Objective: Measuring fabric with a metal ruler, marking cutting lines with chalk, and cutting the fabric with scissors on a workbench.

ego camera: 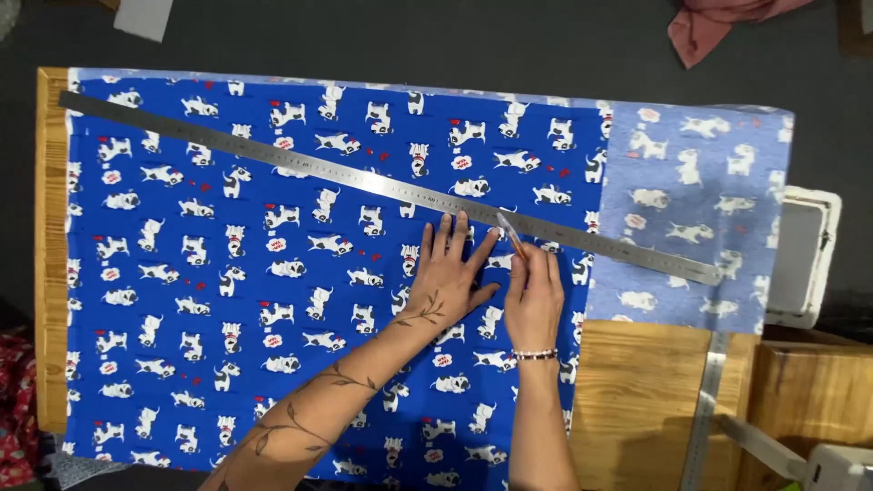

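Note:
A blue fabric [273,300] printed with white dogs covers most of a wooden table [637,391]. Its right end is folded over, showing the paler back side [691,218]. A long steel ruler [273,155] lies slantwise across the cloth from upper left to lower right. My left hand [450,277] presses flat on the fabric just below the ruler, fingers spread. My right hand [534,295] holds a thin orange-tipped marking pencil [511,235] with its tip at the ruler's lower edge.
A second metal ruler [705,409] lies on the bare wood at lower right. A white machine [805,259] stands off the table's right edge. Pink cloth [714,23] lies on the dark floor at top right, red cloth [14,409] at lower left.

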